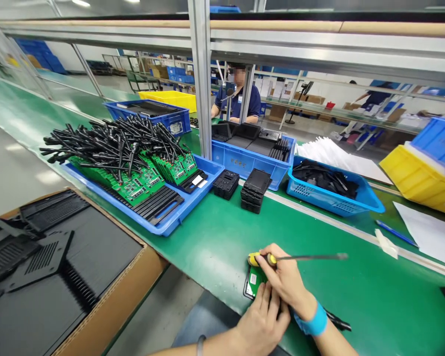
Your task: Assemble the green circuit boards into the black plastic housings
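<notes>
Head view shows the right hand (286,281) curled around a screwdriver (252,259), the left hand (262,321) bunched over a green board (252,279) on the surface (207,242) (whether gripping, I cannot tell). Positioning seems in hand; next probably calls for steady fingertips.

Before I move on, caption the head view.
Right hand holds a yellow-handled screwdriver; left hand touches a green circuit board.

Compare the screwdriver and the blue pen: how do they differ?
The screwdriver has a yellow-and-black handle; the pen is blue.
The right hand holds the screwdriver; the pen lies on the bench.
The screwdriver's handle is thicker than its shaft; the pen looks evenly slim.
Both are long.
</notes>
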Demonstrator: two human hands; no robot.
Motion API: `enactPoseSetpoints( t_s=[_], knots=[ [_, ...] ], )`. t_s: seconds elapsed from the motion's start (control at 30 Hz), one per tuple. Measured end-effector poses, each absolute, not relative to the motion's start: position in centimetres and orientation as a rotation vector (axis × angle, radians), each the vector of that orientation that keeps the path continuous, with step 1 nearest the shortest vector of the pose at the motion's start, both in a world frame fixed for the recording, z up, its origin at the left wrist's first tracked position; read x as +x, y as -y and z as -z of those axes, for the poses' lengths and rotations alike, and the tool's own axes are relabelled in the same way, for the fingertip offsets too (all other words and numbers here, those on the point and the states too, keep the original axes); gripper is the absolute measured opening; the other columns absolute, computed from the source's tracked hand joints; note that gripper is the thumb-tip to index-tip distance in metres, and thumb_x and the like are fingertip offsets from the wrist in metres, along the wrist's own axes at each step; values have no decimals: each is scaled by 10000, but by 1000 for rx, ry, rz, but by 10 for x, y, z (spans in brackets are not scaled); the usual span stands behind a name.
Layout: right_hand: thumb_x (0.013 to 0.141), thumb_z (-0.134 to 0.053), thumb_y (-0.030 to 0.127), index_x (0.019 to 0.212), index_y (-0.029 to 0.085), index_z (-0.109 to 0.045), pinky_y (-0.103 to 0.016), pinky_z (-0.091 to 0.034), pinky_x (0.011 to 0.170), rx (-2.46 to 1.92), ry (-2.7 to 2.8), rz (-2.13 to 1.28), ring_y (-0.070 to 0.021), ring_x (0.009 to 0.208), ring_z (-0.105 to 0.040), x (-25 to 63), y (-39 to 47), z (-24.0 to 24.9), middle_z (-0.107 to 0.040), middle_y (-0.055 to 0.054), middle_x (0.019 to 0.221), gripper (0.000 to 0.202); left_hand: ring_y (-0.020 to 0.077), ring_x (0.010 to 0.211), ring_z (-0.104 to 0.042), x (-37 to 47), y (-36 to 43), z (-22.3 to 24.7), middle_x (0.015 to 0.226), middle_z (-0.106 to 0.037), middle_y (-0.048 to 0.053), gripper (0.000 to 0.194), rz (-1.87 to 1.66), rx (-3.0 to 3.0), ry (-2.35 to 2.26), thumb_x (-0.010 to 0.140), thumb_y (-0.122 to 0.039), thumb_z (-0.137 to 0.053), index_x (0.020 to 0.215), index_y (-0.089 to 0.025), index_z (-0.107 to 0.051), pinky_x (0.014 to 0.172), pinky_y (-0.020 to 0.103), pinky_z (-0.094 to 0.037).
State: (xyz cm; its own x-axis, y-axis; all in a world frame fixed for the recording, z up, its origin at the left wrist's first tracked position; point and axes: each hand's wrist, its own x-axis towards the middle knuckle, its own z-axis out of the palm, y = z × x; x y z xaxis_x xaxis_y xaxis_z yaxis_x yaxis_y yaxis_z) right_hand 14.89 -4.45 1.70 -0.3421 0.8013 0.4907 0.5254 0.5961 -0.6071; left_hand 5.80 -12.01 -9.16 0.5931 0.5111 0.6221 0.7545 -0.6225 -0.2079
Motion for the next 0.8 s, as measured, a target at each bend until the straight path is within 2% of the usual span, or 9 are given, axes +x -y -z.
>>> enactPoseSetpoints(
  t_s=[0.17, 0.3, 0.4, 0.57, 0.7, 0.8],
  knots=[
    [904, -566, 193, 911, 222, -552, -233, -495, 631, -936, 1937, -383, -140, 707, -628, 159, 56, -37, -639, -12, 800, 34, 302, 1077, -650, 61, 122, 91, 1101, -706, 164, 316, 757, -2293, 1060, 932, -240, -441, 1181, -101, -578, 1014, 465, -399],
    [909, -536, 187, 789, 217, -518, -219, -447, 528, -1017, 2018, -336, -118, 559, -562, 175, 56, -24, -578, 18, 670, 124, 284, 1044, -668, 61, 121, 83, 1044, -728, 150, 270, 822, -2268, 1078, 936, -188, -412, 1104, -113, -609, 1015, 445, -394],
    [916, -546, 242, 798, 212, -544, -216, -434, 511, -1153, 2022, -358, -111, 528, -534, 183, 52, -13, -567, 27, 654, 121, 285, 1049, -667, 60, 120, 81, 1078, -718, 156, 268, 811, -2266, 1067, 929, -158, -397, 1080, -115, -614, 1014, 440, -389],
    [914, -555, 224, 873, 217, -556, -229, -493, 652, -1014, 1938, -411, -138, 717, -623, 169, 54, -12, -641, -15, 806, 41, 301, 1057, -658, 61, 122, 91, 1108, -701, 168, 307, 736, -2324, 1083, 933, -210, -435, 1196, -119, -567, 1007, 468, -389],
    [916, -551, 237, 854, 211, -550, -222, -463, 578, -1022, 2012, -492, -125, 618, -578, 154, 60, -12, -614, 3, 736, 67, 301, 1032, -655, 65, 122, 94, 1085, -701, 148, 358, 774, -2364, 1080, 933, -233, -462, 1265, -121, -539, 1005, 464, -390],
    [918, -525, 214, 861, 209, -526, -231, -447, 589, -940, 2056, -566, -125, 626, -564, 148, 72, -14, -601, 6, 729, 57, 321, 1062, -616, 77, 121, 94, 1158, -651, 180, 386, 803, -2486, 1241, 942, -160, -426, 1315, -80, -493, 951, 471, -417]
  ],
)
